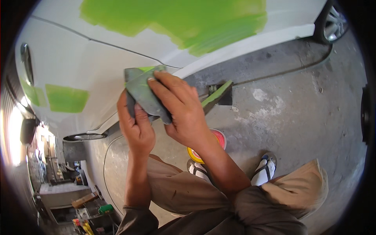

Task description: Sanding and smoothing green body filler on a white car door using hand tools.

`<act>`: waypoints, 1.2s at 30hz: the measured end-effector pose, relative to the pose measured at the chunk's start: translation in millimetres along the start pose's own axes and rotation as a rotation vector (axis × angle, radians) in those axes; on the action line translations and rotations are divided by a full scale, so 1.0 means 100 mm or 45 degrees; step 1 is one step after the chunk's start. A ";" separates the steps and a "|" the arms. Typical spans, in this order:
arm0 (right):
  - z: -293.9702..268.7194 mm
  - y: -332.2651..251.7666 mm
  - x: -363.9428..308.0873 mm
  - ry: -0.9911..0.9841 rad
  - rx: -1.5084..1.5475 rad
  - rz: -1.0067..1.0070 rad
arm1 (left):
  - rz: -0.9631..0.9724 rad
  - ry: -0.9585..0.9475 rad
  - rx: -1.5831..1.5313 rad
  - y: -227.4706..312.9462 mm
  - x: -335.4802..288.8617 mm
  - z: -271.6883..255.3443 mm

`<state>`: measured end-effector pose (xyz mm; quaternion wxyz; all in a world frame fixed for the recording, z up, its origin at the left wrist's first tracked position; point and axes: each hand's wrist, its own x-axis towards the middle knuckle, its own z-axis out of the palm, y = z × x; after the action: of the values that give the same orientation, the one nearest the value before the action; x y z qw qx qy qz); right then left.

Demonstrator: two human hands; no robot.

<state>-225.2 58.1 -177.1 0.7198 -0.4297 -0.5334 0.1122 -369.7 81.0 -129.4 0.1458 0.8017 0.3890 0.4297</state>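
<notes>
Both my hands grip a folded grey sheet (pixel 145 88) that looks like sandpaper, with bright green smears along its upper edge. My left hand (pixel 137 127) pinches its lower left side between thumb and fingers. My right hand (pixel 182 103) presses its fingers over the right side. The sheet is in front of a white car's side panel (pixel 105 70); whether it touches the panel I cannot tell. Large green patches (pixel 156 17) cover the upper panel, and a smaller green patch (pixel 66 98) is at the left. Beyond my right wrist a green-edged strip (pixel 216 94) slants upward.
A round pink and yellow container (pixel 219 138) sits on the concrete floor (pixel 297 117) by my feet, partly behind my right forearm. A dark square (pixel 225 98) lies near the car's sill. The car's wheel (pixel 334 24) is far right. At lower left are tools and boxes (pixel 86 199).
</notes>
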 end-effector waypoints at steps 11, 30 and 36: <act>-0.34 1.03 0.05 0.668 -0.334 0.279 | -0.172 0.496 -0.058 -0.03 0.03 -0.08; -0.65 2.13 0.60 1.012 -0.469 0.429 | -0.344 0.140 -0.186 -0.06 -0.14 0.25; -0.65 2.17 0.61 1.037 -0.477 0.445 | -0.354 0.156 -0.121 -0.15 -0.17 0.17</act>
<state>-79.5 195.0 -300.3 0.7507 -0.6443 -0.1390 -0.0441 -369.4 79.8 -157.9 0.2178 0.7046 0.4837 0.4713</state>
